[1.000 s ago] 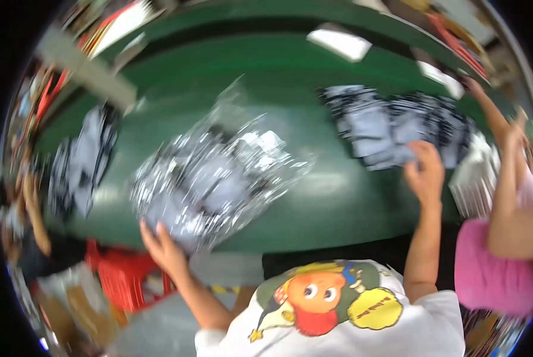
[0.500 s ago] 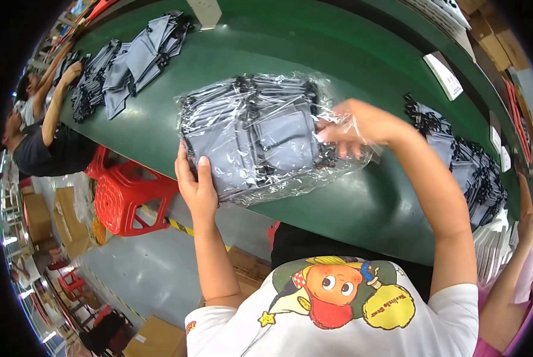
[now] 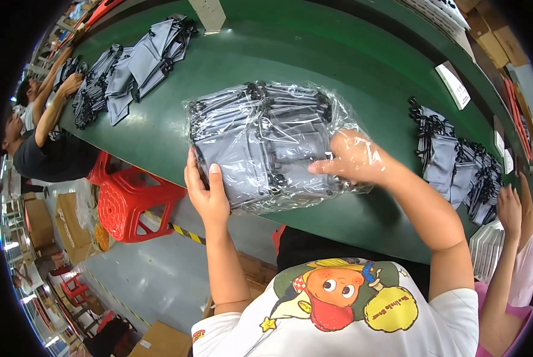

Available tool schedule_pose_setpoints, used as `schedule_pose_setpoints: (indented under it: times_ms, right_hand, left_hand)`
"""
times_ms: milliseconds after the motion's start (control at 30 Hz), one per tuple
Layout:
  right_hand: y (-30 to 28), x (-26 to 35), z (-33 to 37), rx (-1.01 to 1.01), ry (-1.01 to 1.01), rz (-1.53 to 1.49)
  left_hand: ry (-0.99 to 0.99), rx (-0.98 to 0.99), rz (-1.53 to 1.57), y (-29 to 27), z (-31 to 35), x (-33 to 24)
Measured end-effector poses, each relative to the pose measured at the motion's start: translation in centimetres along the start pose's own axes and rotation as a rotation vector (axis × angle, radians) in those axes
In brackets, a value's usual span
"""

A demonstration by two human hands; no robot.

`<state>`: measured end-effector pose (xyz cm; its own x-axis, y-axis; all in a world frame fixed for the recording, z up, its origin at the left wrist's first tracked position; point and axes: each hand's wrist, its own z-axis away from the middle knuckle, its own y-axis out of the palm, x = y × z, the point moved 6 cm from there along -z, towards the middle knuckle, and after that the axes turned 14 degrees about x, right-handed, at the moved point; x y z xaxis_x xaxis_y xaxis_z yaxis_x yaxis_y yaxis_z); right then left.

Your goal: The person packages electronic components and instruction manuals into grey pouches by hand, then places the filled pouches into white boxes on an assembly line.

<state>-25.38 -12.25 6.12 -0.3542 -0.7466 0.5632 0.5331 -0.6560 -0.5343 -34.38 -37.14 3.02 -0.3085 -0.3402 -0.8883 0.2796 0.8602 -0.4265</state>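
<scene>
A clear plastic bag (image 3: 245, 207) packed with stacks of grey fabric pouches with black cords (image 3: 228, 160) lies over the green table in front of me. My left hand (image 3: 209, 193) grips the bag's near left side, thumb on top and fingers around its edge. Reaching into the bag's right end, my right hand (image 3: 353, 157) is covered by the film, its fingers apart and touching the right-hand stack. One digit points left across the pouches; the film partly blurs the others.
More grey pouches (image 3: 144, 62) lie at the far left, near a co-worker's hand (image 3: 71, 84). Another pile of corded pouches (image 3: 451, 160) sits at right, beside another person's hand (image 3: 508, 208). A red stool (image 3: 129, 205) stands left of the table; white cards (image 3: 452, 85) line its far edge.
The bag with its pouches has shifted slightly right and nearer, my left hand moving with it. My right hand has dropped lower within the bag's end, its fingers changing position.
</scene>
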Motion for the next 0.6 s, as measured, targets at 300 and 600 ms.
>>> schedule_pose_setpoints:
  times_ms: [300,600]
  right_hand:
    - [-4.5,-10.8,10.1,-0.454,-0.057,-0.461]
    - [-5.0,-18.5,26.5,-1.256,-0.247,-0.141]
  left_hand:
    - [-0.132,0.002,-0.001,1.7,-0.4,0.4]
    - [-0.065,0.037,-0.109,0.2,-0.8,0.6]
